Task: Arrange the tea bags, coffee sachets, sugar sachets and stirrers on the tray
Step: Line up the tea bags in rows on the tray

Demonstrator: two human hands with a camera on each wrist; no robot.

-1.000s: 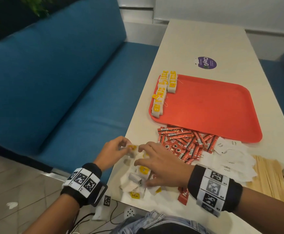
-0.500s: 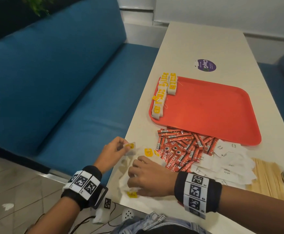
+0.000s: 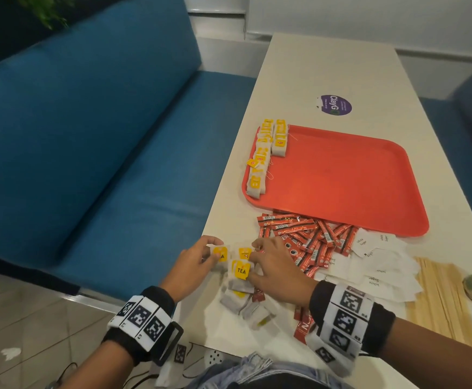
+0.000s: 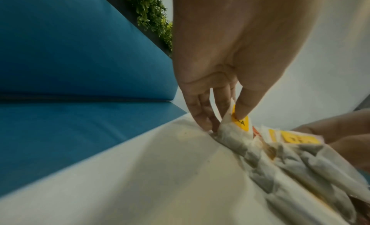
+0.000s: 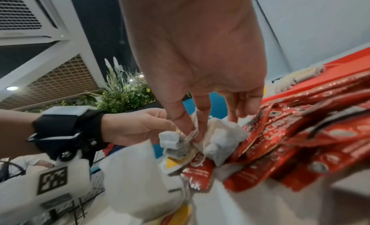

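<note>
Both hands sorting tea bags
Left hand [image 3: 192, 265] pinches a yellow-tagged white paper tea bag [image 4: 236, 125]; right hand [image 3: 279, 273] fingers [image 5: 182, 117] pinch another tea bag [image 5: 174, 143], seven o'clock of the red plastic tray [image 3: 341, 178].

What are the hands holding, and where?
The left hand pinches a tea bag at its yellow tag. The right hand pinches another tea bag by its paper.

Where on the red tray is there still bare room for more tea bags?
The flat red plastic tray is bare everywhere right of the two rows of yellow-tagged tea bags along its left rim. The near table edge is crowded: red coffee sachets, white sugar sachets, both hands.
</note>
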